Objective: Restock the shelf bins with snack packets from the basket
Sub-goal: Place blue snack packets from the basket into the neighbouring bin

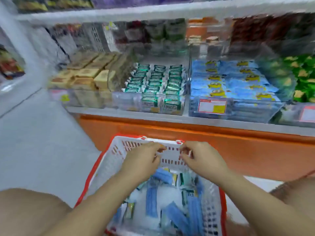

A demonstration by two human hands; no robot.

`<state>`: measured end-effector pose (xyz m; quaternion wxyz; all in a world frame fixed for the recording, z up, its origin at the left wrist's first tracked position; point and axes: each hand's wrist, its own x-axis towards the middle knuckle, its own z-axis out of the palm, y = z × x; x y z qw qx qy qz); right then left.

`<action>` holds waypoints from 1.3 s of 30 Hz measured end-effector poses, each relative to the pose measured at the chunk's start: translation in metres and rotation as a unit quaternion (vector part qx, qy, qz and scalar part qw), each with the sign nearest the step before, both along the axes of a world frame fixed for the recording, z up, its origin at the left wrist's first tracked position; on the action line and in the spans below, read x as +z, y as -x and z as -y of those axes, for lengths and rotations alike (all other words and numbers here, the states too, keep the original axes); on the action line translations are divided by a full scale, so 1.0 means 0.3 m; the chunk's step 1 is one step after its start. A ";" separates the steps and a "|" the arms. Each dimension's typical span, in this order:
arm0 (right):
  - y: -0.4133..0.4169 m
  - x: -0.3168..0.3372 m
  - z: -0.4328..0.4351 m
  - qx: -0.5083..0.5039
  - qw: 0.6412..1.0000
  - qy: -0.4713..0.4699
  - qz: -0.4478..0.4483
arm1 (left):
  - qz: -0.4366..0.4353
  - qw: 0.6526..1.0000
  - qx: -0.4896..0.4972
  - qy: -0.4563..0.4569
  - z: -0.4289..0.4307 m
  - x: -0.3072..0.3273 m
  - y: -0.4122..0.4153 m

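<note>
Over the far end of the white basket (pixel 117 150), 2 hands worked close together. The left hand (pixel 143 158) and the right hand (pixel 202 159) were both narrow, with fingers curled and tips at the slotted wall just under the rim. Motion blur hid whether they pinched the plastic, pinched something small, or only touched it, so I could not tell. The basket sat on the floor (pixel 34 142) between the person's knees, near the orange base panel (pixel 204 147). Its stock lay loose and mixed in the bottom: blue packets (pixel 177 217) and green-and-white packets (pixel 183 178), all of it not yet shelved. Judging by this, the step in hand was settling the basket before picking. Doing it well probably meant squaring the basket under the matching bins, then lifting 1 colour at a time instead of a mixed handful. Above, the clear bin of green packets (pixel 122 101) stood left of the clear bin of blue packets (pixel 252 111), and both already looked well filled in neat rows. New packets would therefore go in best flat and facing the same way, set at the front gaps. Slippery film wrappers could slide, so a firm pinch across several edges seemed wise. Tan boxes (pixel 87 74) filled the bin further left and green bags (pixel 303 79) the far right.
</note>
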<state>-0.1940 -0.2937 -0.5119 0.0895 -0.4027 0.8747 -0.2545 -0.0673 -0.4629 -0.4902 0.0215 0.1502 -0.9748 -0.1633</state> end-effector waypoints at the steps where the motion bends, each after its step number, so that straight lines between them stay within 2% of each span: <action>1: -0.016 -0.055 0.008 0.019 0.999 -0.043 0.021 | 0.029 0.999 0.001 -0.016 -0.001 -0.058 -0.015; 7: -0.055 -0.362 0.024 0.086 0.950 -0.263 0.145 | 0.209 0.975 -0.003 -0.074 0.015 -0.385 -0.069; 12: -0.143 -0.577 0.025 0.106 0.896 -0.369 0.222 | 0.393 0.908 -0.013 -0.147 0.007 -0.604 -0.193; 16: -0.216 -0.683 0.010 0.099 0.873 -0.406 0.250 | 0.476 0.862 -0.042 -0.170 -0.022 -0.665 -0.245; 25: -0.287 -0.784 0.002 0.112 0.875 -0.448 0.146 | 0.485 0.847 -0.018 -0.217 -0.050 -0.692 -0.265; 29: -0.260 -0.776 -0.006 0.096 0.882 -0.431 0.164 | 0.488 0.847 -0.028 -0.209 -0.040 -0.690 -0.268; 32: -0.288 -0.771 -0.034 0.109 0.872 -0.438 0.191 | 0.464 0.860 -0.027 -0.210 -0.039 -0.664 -0.257; 37: -0.320 -0.772 -0.042 0.147 0.875 -0.444 0.122 | 0.385 0.898 -0.005 -0.214 -0.038 -0.614 -0.229; 39: -0.314 -0.760 -0.018 0.168 0.861 -0.463 0.129 | 0.374 0.901 0.005 -0.221 -0.030 -0.604 -0.232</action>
